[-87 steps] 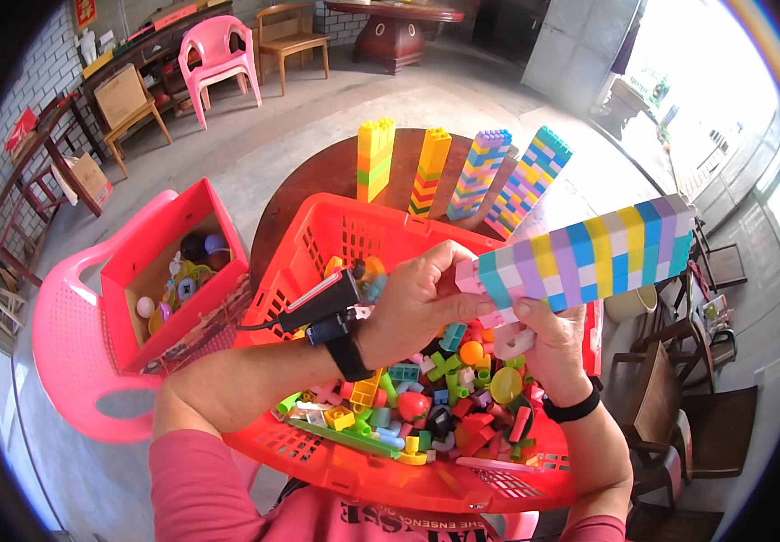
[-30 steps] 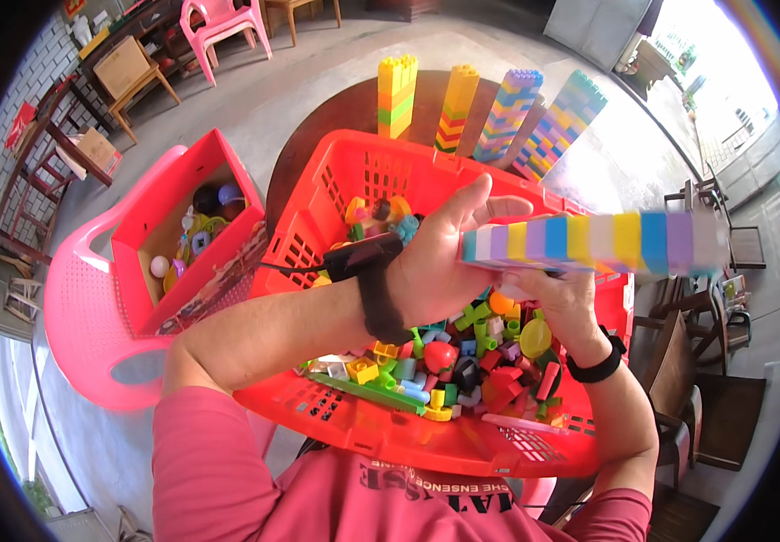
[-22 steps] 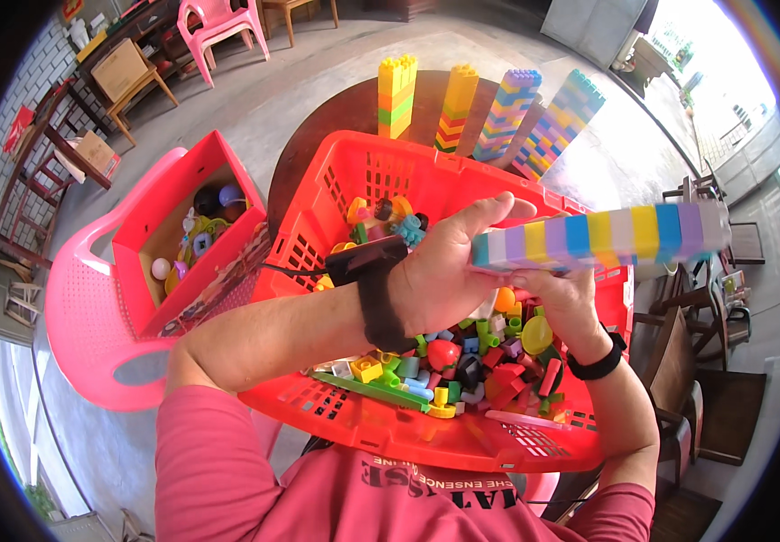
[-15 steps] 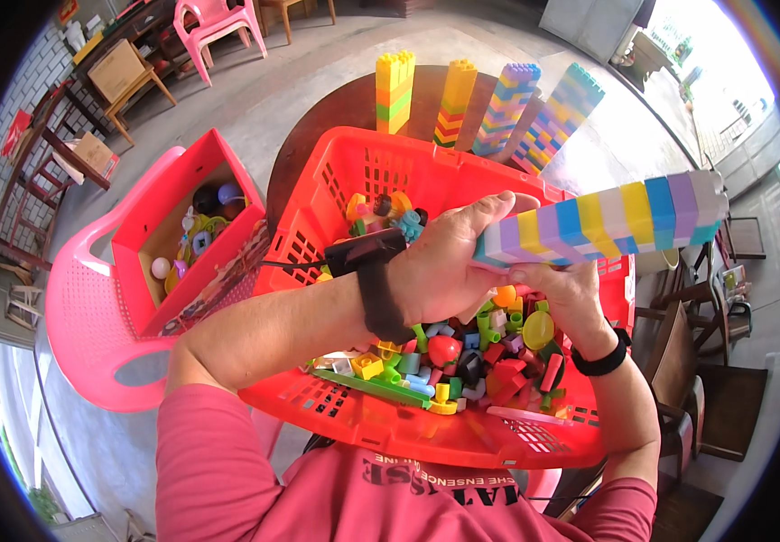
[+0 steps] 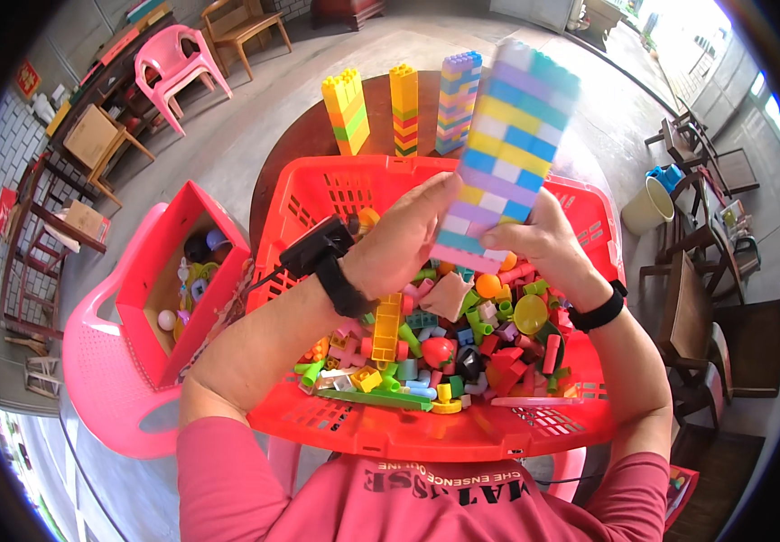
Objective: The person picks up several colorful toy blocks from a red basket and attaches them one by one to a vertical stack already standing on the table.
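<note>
A tall tower of toy building blocks (image 5: 509, 149) in pastel purple, yellow, blue, white and teal leans over the red basket (image 5: 354, 444). Its lower end rests between both of my hands. My left hand (image 5: 405, 228) presses against its left side, and my right hand (image 5: 548, 242) grips the lower right edge with the thumb across the front. Beneath them the basket holds a heap of loose toy pieces, among them a toy strawberry (image 5: 438, 352), an orange ball (image 5: 488, 286) and a long yellow block (image 5: 387, 329).
Behind the basket, a yellow-green block tower (image 5: 346, 113), a yellow-red one (image 5: 404, 110) and a pastel one (image 5: 458, 101) stand on a round brown table (image 5: 300, 135). At left, a pink chair (image 5: 92, 361) carries a red box (image 5: 151, 289) of toys. Wooden chairs (image 5: 686, 312) stand at right.
The held tower has swung from lying nearly sideways to the right to a steep, nearly upright tilt. My hands have turned with it, and the view has shifted.
</note>
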